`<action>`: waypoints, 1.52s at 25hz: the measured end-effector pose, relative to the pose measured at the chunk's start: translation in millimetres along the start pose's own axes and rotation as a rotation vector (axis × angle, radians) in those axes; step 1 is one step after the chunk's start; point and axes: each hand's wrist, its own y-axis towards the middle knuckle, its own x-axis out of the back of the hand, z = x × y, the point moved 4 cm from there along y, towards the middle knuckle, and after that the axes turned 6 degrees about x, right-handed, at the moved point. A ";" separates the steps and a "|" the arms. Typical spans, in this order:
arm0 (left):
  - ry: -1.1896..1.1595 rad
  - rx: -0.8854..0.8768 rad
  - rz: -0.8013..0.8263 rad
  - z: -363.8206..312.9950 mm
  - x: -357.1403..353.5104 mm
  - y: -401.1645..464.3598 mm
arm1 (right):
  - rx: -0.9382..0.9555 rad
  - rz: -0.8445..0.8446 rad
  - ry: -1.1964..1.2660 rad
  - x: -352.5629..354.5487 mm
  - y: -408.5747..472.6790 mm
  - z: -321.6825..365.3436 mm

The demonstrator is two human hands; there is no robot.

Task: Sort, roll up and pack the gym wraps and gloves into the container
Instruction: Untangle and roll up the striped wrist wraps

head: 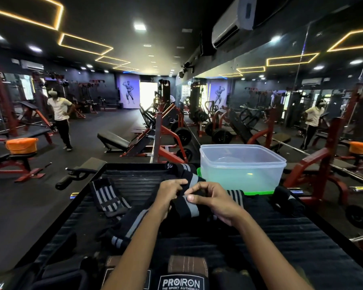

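A: Where's the wrap being worked on?

B: Centre of the frame, low — the black wrap with grey stripes (184,206) lies across the dark ribbed surface (281,237), one end trailing toward the lower left, the other running up toward the container.

A: And each grip?

B: The left hand (170,190) has its fingers curled onto the wrap from the left side. The right hand (214,198) pinches the same wrap, thumb pressed on a grey stripe, forefinger arched over it. Both grips are narrow, closed on the cloth.

A: The container?

B: A clear plastic container (242,166) stands just above the hands, right of centre, on a green lid (258,193). I see no wraps in it.

A: Other wraps?

B: A second striped wrap (108,197) lies loose at the left of the surface. At the bottom edge sits a brown wrap (188,265) beside a black label reading PROIRON (180,282) — what that label belongs to, I cannot tell.
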 end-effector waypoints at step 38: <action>0.325 -0.468 -0.062 -5.7 3.1 -62.7 | 0.172 -0.104 -0.310 -4.9 3.5 -6.3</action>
